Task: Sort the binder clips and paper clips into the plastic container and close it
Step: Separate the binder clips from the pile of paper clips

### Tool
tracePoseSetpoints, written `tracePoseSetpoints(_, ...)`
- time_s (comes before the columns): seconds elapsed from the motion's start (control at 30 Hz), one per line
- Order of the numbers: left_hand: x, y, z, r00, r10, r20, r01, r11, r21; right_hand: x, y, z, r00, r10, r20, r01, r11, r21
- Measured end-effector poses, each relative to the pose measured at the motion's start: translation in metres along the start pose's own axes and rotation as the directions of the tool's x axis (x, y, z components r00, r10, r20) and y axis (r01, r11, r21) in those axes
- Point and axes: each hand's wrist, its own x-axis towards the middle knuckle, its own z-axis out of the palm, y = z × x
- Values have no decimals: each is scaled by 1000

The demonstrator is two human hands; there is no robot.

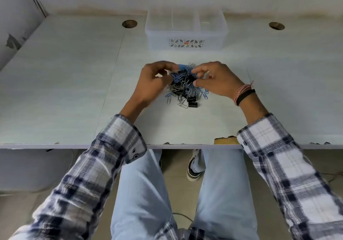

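A tangled heap of blue and silver paper clips (182, 86) mixed with black binder clips (193, 104) lies on the pale table in front of me. My left hand (154, 84) and my right hand (215, 79) are both over the heap, fingers pinched on a raised bunch of blue paper clips between them. Behind the heap stands the clear plastic container (186, 35), open, with a divider splitting it into two compartments. Whether anything lies inside is hard to tell. No lid is in view.
The table (65, 91) has two round cable holes (129, 23) (276, 25) near the back wall. Its front edge (185, 145) is chipped, with a brown patch at the right. A panel closes the left side.
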Motion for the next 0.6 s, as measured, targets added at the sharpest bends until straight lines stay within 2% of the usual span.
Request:
tracePoseSetpoints(0.1,-4,-9,2,996,21,83,-34,986,161,2,1,7,999,-32,43,38,991,-132)
tracePoseSetpoints(0.27,-1,-15,4,988,105,114,-132,957,260,6,13,17,991,-73,-108,66,996,-67)
tracePoseSetpoints(0.37,-1,-21,4,993,105,58,-117,960,255,2,19,21,981,-12,-195,46,984,172)
tracePoseSetpoints(0.43,-1,-21,4,997,78,26,-81,975,207,-2,21,22,965,38,-261,60,932,357)
tracePoseSetpoints(0.5,-2,-18,3,1000,20,4,-20,993,113,-4,21,19,953,74,-295,91,857,507)
tracePoseSetpoints(0.6,-1,-15,2,999,-27,-46,27,1000,-15,-4,20,14,952,139,-272,115,662,741)
